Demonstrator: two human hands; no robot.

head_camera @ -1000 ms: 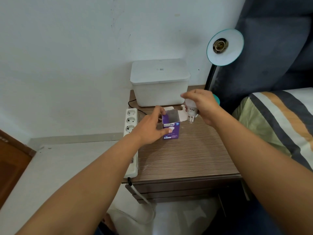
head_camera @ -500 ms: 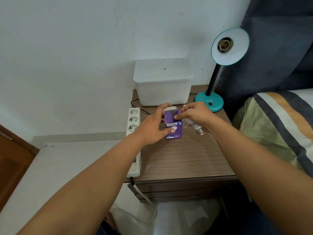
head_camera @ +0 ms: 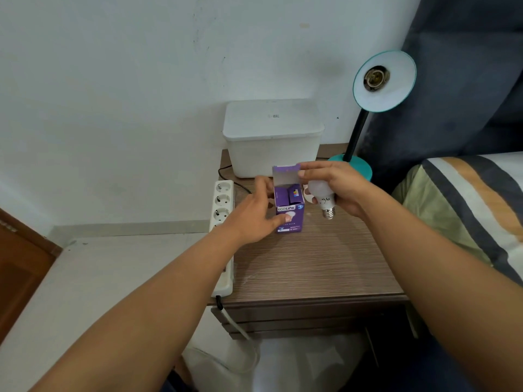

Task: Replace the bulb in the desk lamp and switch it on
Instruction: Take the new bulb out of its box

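Observation:
A purple bulb box (head_camera: pixel 289 210) stands upright on the wooden bedside table (head_camera: pixel 311 264), its top flap raised. My left hand (head_camera: pixel 254 213) grips the box from the left, thumb on its front. My right hand (head_camera: pixel 336 185) holds a white bulb (head_camera: pixel 321 193), screw base pointing down, just right of the box, while its fingertips pinch the box's open flap. The teal desk lamp (head_camera: pixel 383 80) stands at the table's back right, its shade facing me with an empty socket (head_camera: pixel 376 77).
A white lidded bin (head_camera: pixel 271 137) sits against the wall behind the box. A white power strip (head_camera: pixel 222 222) lies along the table's left edge, its cable hanging off the front. A striped bed (head_camera: pixel 467 210) borders the right; a low white surface (head_camera: pixel 99 278) lies left.
My right hand has lifted the bulb from near the tabletop to beside the box's top and taken hold of the flap, which now stands up. The left hand stays on the box.

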